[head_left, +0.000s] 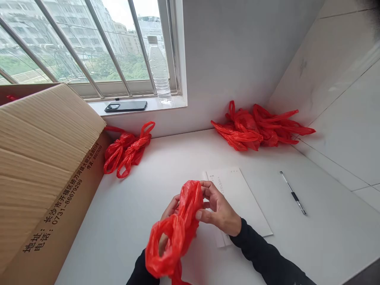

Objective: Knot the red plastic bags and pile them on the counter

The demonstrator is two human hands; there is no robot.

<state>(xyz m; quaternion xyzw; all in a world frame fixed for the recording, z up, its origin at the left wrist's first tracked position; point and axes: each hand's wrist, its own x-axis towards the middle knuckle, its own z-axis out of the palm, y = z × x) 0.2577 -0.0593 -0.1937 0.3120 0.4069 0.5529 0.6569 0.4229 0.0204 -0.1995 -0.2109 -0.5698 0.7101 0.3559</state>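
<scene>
A red plastic bag point(190, 209) with loop handles is held up above the white table, near its front. My right hand point(218, 209) grips its right side, thumb in front and fingers behind. Behind the bag is my left hand point(170, 208), mostly hidden, its fingers wrapped against the bag's left side. Beneath and beyond my right hand lies a white notebook point(242, 194) with small writing on its page. Whether anything is inside the bag cannot be seen.
An open cardboard box point(68, 198) stands at the left. Red bags point(127, 148) lie beside it, and more red bags point(258, 126) lie at the back right. A pen point(293, 193) is on the table point(326, 213). The windowsill holds a phone point(127, 106) and a bottle point(159, 71).
</scene>
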